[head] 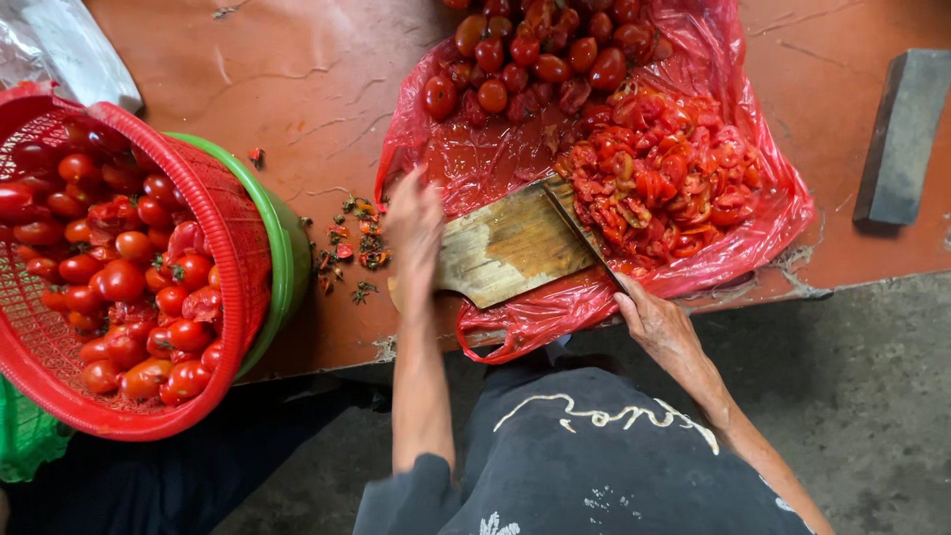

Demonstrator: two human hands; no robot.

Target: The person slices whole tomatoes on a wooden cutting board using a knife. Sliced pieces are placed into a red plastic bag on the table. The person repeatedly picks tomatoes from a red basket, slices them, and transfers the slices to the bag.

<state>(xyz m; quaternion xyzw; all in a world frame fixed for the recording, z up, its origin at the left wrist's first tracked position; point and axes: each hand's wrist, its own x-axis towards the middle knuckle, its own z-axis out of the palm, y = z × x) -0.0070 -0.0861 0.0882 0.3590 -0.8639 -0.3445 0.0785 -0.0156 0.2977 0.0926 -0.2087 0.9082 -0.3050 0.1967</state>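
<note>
Your right hand (662,325) is clenched around the handle of a knife (582,230), its blade lying along the far edge of the wooden cutting board (510,248) and pressed against the heap of chopped tomatoes (664,178). Your left hand (414,226) is blurred at the board's near-left corner — the fingers look loose and spread, grasping nothing that can be made out, though the blur leaves that unsure. The board rests on a red plastic bag (773,213) spread across the reddish-brown counter (317,89), and the chopped pieces lie on the bag just right of the board. Beyond them, at the top of the bag, sits a pile of whole tomatoes (530,54). To your left a red mesh basket (233,213) — tilted, nested in a green bowl (287,248) — holds more whole tomatoes, some with green stems on. Between the basket and the board, small stem scraps (352,248) are scattered on the counter. A grey sharpening stone (899,134) lies well apart at the right edge, and a clear plastic bag (69,45) shows at the top left corner.
</note>
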